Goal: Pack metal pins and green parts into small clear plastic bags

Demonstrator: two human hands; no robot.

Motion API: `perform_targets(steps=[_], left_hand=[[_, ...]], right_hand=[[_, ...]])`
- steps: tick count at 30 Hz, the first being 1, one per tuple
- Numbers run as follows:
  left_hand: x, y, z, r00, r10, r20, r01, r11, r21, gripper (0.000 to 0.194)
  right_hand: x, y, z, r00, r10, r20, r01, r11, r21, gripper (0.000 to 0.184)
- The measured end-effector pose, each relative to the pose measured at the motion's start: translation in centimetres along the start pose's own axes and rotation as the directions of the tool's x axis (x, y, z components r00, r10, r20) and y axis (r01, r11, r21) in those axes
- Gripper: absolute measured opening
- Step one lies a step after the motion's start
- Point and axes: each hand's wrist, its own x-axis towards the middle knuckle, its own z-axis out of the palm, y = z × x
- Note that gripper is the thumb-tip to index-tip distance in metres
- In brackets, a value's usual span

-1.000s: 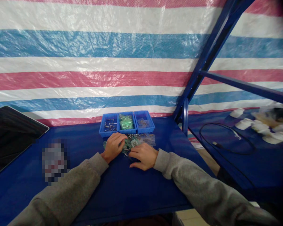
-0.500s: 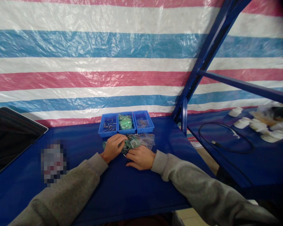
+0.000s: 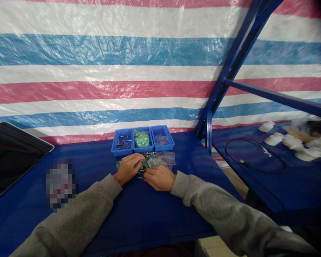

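A mixed pile of small clear bags (image 3: 167,157), green packets (image 3: 151,163) and thin dark metal pieces like screws lies on the blue table. At its left side is my left hand (image 3: 128,167), fingers curved together over the green packets; what they grip is hidden. My right hand (image 3: 159,178) rests at the near right edge of the pile with thumb and fingers closed. Right at those fingertips shows a short metal piece (image 3: 140,177), too small to tell whether it is held.
Behind the pile stand three joined blue bins: one with metal pins (image 3: 123,143), one with green bags (image 3: 142,139), one with small clear bags (image 3: 162,139). A dark screen (image 3: 13,157) is at left. A blue frame post (image 3: 208,132), black cable (image 3: 242,162) and white pieces (image 3: 294,142) are at right.
My right thumb, apart from the fingers before, has drawn in against them. The short metal piece by my right fingertips lies at a different angle. My left hand has barely moved.
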Motion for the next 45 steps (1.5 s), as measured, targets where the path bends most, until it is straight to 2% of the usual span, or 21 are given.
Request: perform_targets(steps=[15, 21, 29, 37, 45], left_hand=[[0.1, 0.0, -0.1, 1.000, 0.012, -0.025, -0.012, 1.000, 0.009, 0.019], [0.1, 0.1, -0.2, 1.000, 0.008, -0.024, -0.008, 1.000, 0.011, 0.019], [0.1, 0.1, -0.1, 0.999, 0.007, -0.048, -0.007, 1.000, -0.004, 0.019], [0.1, 0.1, -0.2, 0.999, 0.012, -0.047, -0.013, 1.000, -0.021, 0.019], [0.1, 0.0, -0.3, 0.999, 0.022, -0.039, -0.022, 1.000, -0.011, 0.019]], right_hand=[[0.2, -0.4, -0.7, 0.998, 0.034, 0.052, -0.032, 0.998, -0.055, 0.014], [0.2, -0.2, 0.3, 0.999, 0.043, -0.005, -0.043, 0.998, -0.042, 0.014], [0.1, 0.1, 0.9, 0.986, 0.084, -0.146, -0.085, 0.996, -0.002, 0.012], [0.1, 0.6, 0.8, 0.939, 0.203, -0.277, -0.206, 0.978, 0.020, 0.007], [-0.1, 1.3, 1.5, 0.835, 0.353, -0.422, -0.338, 0.934, 0.114, 0.005]])
